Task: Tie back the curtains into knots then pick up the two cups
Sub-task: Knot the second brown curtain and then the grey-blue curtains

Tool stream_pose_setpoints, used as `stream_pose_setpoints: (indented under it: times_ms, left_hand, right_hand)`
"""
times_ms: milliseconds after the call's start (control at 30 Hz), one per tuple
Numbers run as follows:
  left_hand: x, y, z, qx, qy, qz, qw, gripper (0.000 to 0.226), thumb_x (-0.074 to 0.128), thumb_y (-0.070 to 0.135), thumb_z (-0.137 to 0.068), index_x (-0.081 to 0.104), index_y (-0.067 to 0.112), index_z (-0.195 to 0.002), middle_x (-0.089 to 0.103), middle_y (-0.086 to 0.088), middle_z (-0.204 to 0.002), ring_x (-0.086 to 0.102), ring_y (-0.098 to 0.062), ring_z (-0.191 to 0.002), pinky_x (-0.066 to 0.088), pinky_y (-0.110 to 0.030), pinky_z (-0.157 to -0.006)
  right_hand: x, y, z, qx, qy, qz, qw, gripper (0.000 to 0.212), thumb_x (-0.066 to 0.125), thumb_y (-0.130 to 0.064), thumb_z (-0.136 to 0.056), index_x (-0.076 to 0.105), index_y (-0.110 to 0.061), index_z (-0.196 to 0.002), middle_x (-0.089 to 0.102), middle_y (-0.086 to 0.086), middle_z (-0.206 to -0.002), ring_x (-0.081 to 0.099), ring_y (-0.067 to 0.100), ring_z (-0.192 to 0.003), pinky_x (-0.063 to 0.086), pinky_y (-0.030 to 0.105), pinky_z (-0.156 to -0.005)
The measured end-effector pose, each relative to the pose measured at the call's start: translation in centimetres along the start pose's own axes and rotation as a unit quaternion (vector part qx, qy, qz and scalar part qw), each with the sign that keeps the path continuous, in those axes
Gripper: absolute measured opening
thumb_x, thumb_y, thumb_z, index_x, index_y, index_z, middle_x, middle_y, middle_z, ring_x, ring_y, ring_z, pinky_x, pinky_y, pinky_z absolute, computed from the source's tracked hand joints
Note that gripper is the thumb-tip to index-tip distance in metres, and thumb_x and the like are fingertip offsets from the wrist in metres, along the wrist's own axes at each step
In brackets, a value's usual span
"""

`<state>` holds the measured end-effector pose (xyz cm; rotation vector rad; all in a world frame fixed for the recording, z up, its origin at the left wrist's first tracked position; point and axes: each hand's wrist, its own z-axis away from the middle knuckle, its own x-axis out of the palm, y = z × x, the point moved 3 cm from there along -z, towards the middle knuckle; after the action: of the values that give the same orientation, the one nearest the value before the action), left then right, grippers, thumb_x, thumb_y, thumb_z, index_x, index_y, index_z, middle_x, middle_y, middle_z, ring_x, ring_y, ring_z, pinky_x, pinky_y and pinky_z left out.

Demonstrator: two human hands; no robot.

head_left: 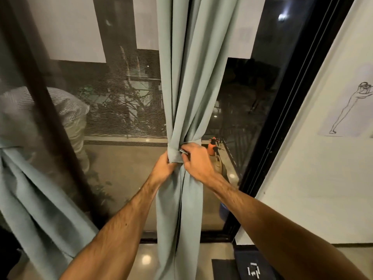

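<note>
A pale green curtain (187, 77) hangs in the middle of the glass door, gathered tight at waist height where a band of its own cloth (175, 154) wraps round it. My left hand (162, 167) grips the left side of that wrap from below. My right hand (196, 160) pinches the cloth on the right side of the wrap. Below the wrap the curtain falls straight to the floor. A second green curtain (34, 199) hangs bunched at the far left. No cups are in view.
The black door frame (268, 158) runs diagonally on the right, beside a white wall (302, 188) with a line drawing (351, 106). A dark upright frame bar (40, 110) stands on the left. A dark mat (238, 267) lies on the glossy floor at the lower right.
</note>
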<state>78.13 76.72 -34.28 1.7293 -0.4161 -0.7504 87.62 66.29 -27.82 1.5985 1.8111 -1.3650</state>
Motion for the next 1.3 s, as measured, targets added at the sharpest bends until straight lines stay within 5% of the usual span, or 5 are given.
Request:
stream_pose_setpoints:
  times_ms: [500, 633, 800, 1100, 1300]
  left_hand:
    - [-0.1, 2.8, 0.5, -0.118, 0.134, -0.249, 0.952, 0.071, 0.088, 0.05, -0.061, 0.061, 0.006, -0.111, 0.065, -0.004, -0.099, 0.067, -0.03, -0.092, 0.054, -0.033, -0.069]
    - [-0.5, 3.5, 0.9, -0.183, 0.143, -0.119, 0.965, 0.034, 0.092, 0.012, -0.065, 0.064, 0.004, -0.083, 0.069, -0.01, -0.083, 0.063, -0.015, -0.058, 0.049, -0.02, -0.036]
    - [-0.9, 2.8, 1.3, -0.168, 0.166, 0.087, 0.968, 0.043, 0.087, -0.003, -0.049, 0.047, 0.011, -0.059, 0.055, -0.007, -0.062, 0.057, -0.015, -0.049, 0.056, -0.03, -0.046]
    - [1.6, 3.2, 3.7, -0.163, 0.181, 0.316, 0.917, 0.022, 0.066, -0.021, -0.079, 0.069, 0.0, -0.086, 0.068, -0.016, -0.081, 0.064, -0.025, -0.069, 0.056, -0.03, -0.066]
    - [3.1, 4.2, 5.1, -0.14, 0.175, 0.311, 0.924, 0.027, 0.07, -0.018, -0.08, 0.065, 0.002, -0.097, 0.069, -0.016, -0.082, 0.063, -0.027, -0.07, 0.058, -0.03, -0.059]
  right_hand:
    - [-2.1, -1.3, -3.3, -0.118, -0.234, 0.239, 0.935, 0.029, 0.058, -0.009, -0.094, 0.072, -0.011, -0.119, 0.059, 0.016, -0.113, 0.06, 0.035, -0.106, 0.049, 0.037, -0.079]
    - [-2.1, -1.8, -3.4, -0.132, -0.233, 0.227, 0.936, 0.027, 0.06, -0.007, -0.091, 0.073, -0.01, -0.115, 0.066, 0.015, -0.111, 0.063, 0.035, -0.105, 0.054, 0.045, -0.09]
    - [-2.9, -1.6, -3.9, -0.073, -0.224, 0.143, 0.961, 0.019, 0.055, -0.013, -0.096, 0.065, -0.004, -0.109, 0.07, 0.018, -0.111, 0.064, 0.036, -0.103, 0.053, 0.044, -0.086]
    - [-3.9, -0.1, -2.6, 0.005, -0.127, -0.012, 0.992, 0.011, 0.071, -0.01, -0.084, 0.079, -0.01, -0.093, 0.077, 0.007, -0.092, 0.065, 0.016, -0.079, 0.052, 0.027, -0.08]
    - [-4.3, 0.4, -0.9, -0.047, -0.214, -0.042, 0.975, 0.039, 0.057, -0.003, -0.089, 0.076, -0.018, -0.119, 0.076, 0.001, -0.118, 0.067, 0.02, -0.106, 0.049, 0.026, -0.092]
